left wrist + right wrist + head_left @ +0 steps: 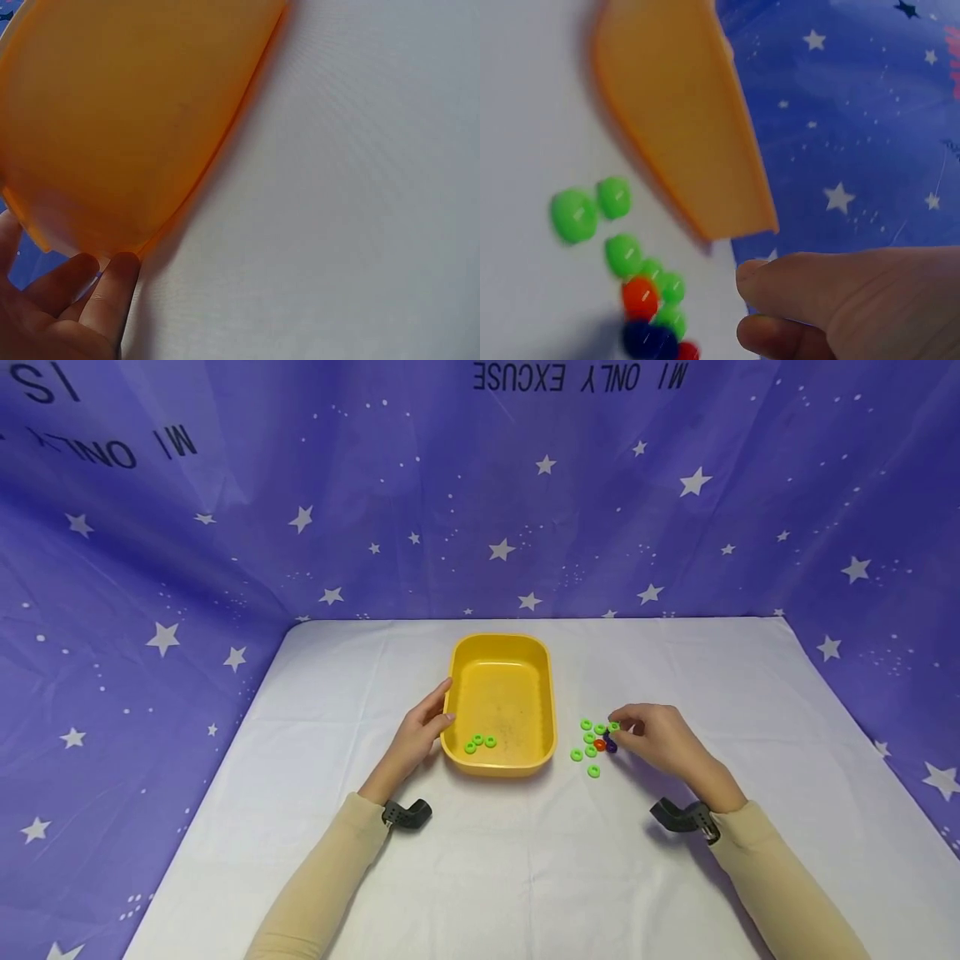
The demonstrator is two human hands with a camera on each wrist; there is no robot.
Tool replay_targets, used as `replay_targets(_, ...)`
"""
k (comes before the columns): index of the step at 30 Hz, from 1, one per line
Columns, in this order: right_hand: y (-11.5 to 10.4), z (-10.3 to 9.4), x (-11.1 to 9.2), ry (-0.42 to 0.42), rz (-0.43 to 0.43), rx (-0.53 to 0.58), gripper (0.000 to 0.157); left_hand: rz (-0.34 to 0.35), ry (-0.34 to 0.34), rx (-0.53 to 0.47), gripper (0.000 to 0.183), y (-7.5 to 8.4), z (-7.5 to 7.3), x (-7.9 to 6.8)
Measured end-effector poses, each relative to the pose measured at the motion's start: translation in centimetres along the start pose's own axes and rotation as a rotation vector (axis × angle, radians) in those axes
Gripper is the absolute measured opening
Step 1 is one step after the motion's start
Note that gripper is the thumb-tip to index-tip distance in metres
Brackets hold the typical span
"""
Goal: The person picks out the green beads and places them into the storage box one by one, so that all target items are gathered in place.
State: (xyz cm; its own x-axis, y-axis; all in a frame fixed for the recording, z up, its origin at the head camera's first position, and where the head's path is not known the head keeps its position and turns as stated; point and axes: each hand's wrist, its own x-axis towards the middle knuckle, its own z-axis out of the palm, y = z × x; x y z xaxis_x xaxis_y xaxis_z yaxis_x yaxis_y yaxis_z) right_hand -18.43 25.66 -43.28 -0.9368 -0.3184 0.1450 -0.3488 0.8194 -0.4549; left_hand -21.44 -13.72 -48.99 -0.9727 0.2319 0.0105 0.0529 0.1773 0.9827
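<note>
A yellow rectangular tray stands on the white table with three small green rings inside its near left part. My left hand grips the tray's left wall, thumb over the rim; the left wrist view shows its fingertips against the tray. To the right of the tray lies a loose group of several green rings, an orange-red ring and dark blue rings. Over the group's right edge hovers my right hand, thumb and finger apart, a green ring showing beside its fingertips.
A white cloth covers the table. Behind it and along the sides hangs a purple curtain with white stars. Each wrist wears a black strap mount.
</note>
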Motion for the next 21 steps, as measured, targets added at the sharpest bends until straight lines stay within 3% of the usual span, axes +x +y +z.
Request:
replay_targets(13,-4.7,0.0,3.7,-0.007,-0.119,0.053,0.024,0.016,-0.012,-0.003,0.062,0.0,0.1,0.0)
replay_targets(21,-7.9,1.7,6.1,-0.047,-0.18,0.101,0.025,0.013,-0.006,-0.001,0.062,-0.1,0.0,0.0)
